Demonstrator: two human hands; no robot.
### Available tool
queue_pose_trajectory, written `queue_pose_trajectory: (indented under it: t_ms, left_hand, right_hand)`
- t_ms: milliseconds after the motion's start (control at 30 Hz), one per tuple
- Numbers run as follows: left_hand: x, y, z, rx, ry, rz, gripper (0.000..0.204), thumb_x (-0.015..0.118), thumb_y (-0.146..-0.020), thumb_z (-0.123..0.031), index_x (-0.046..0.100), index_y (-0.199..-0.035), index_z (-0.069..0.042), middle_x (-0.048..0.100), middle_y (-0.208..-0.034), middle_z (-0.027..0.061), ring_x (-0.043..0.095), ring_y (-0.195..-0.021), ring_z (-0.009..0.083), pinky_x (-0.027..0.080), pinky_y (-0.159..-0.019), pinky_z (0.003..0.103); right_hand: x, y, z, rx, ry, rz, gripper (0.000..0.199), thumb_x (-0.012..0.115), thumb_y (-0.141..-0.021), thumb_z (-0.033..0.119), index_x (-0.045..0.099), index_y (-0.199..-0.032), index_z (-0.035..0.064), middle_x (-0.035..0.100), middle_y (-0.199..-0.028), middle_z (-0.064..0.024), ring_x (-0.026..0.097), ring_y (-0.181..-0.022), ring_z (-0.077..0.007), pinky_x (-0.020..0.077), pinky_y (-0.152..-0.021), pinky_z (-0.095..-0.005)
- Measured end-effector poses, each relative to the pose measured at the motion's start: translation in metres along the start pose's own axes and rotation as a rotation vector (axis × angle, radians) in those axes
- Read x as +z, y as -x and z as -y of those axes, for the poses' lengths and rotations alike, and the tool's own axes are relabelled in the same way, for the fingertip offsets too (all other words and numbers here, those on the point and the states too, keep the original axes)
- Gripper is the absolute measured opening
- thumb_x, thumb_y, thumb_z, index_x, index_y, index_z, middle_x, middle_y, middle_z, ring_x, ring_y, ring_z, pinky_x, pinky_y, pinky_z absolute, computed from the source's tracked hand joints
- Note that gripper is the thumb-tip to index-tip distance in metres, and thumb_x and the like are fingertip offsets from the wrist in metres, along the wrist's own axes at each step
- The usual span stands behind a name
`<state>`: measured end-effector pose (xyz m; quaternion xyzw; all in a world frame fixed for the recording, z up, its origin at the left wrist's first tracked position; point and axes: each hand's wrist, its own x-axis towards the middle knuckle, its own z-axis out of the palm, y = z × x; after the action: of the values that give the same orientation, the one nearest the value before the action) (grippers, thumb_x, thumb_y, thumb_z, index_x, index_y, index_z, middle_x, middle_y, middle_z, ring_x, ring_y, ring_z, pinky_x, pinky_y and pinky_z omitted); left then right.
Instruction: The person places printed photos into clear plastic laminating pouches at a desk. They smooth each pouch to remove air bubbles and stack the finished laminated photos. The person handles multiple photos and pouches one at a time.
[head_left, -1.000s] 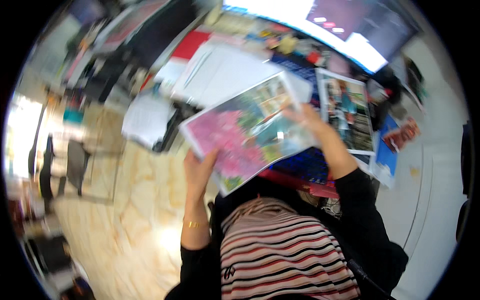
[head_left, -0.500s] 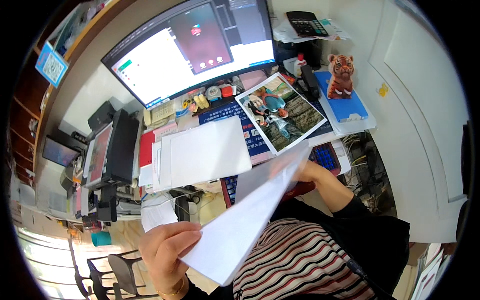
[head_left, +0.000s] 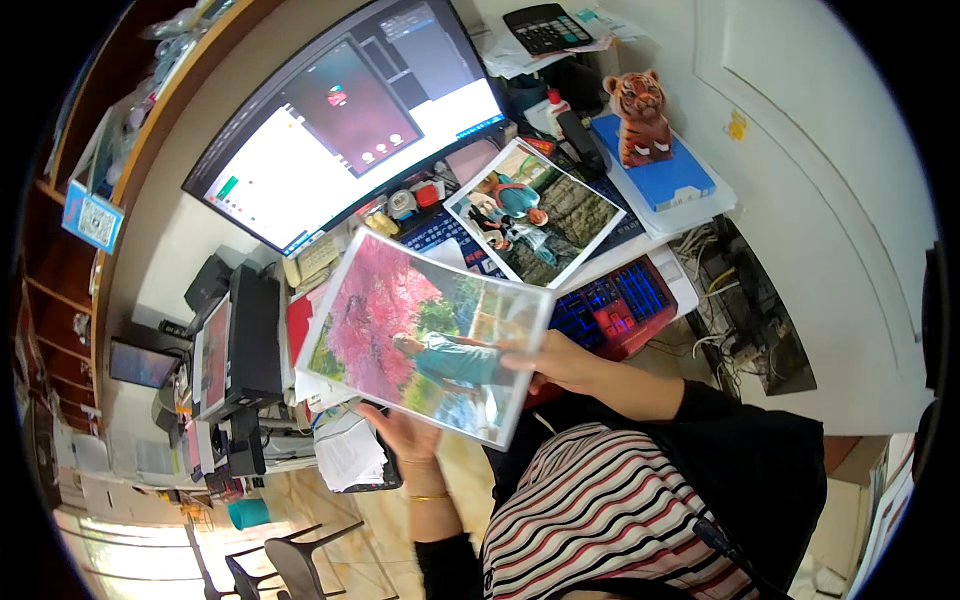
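Observation:
A large glossy photo print (head_left: 385,310) with a white border is held tilted above the desk, picture side up; it shows a pink-blossomed tree and a person in teal. My right hand (head_left: 550,362) grips its right edge, thumb on top and the other fingers mostly hidden beneath. Under the lower left edge lies my left hand (head_left: 408,437), palm up and thumb spread away, its fingertips hidden by the print. A second photo print (head_left: 535,215), with people in front of rocks, rests flat on the desk beyond, below the monitor.
A lit monitor (head_left: 350,125) stands at the back. Right of the prints are a red-black keyboard (head_left: 620,305) and a tiger figure (head_left: 641,120) on a blue box (head_left: 660,175). A black printer (head_left: 255,330) stands at left; white papers (head_left: 350,455) lie below it.
The held sheet, earlier showing its white back, now faces picture side up and lies farther left over the desk. My left hand has released its corner and moved beneath the lower edge.

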<state>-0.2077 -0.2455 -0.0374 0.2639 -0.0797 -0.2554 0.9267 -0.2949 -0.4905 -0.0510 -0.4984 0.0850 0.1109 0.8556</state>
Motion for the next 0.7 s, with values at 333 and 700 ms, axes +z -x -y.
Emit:
queue_pose_trajectory:
  t_ms: [333, 700]
  left_hand:
    - [-0.028, 0.020, 0.048, 0.001, 0.130, -0.165, 0.067, 0.053, -0.088, -0.046, 0.035, -0.137, -0.004, 0.040, -0.138, 0.0165, 0.036, -0.129, 0.0366, 0.028, -0.105, 0.059]
    - [-0.036, 0.040, 0.056, -0.144, -0.247, -0.380, 0.043, 0.052, -0.093, -0.019, 0.039, -0.132, -0.005, 0.051, -0.127, 0.0108, 0.055, -0.111, 0.0284, 0.052, -0.087, 0.044]
  right_hand:
    - [-0.069, 0.002, 0.007, -0.629, 1.062, -0.651, 0.030, 0.065, -0.083, 0.023, 0.062, -0.103, 0.0010, 0.065, -0.090, -0.0134, 0.061, -0.083, -0.0305, 0.0477, -0.077, -0.0423]
    - [-0.197, -0.025, 0.049, -0.715, 1.446, -1.009, 0.075, 0.071, -0.071, 0.027, 0.038, -0.131, -0.0027, 0.047, -0.126, -0.0228, 0.042, -0.117, -0.0404, 0.0334, -0.100, -0.0458]
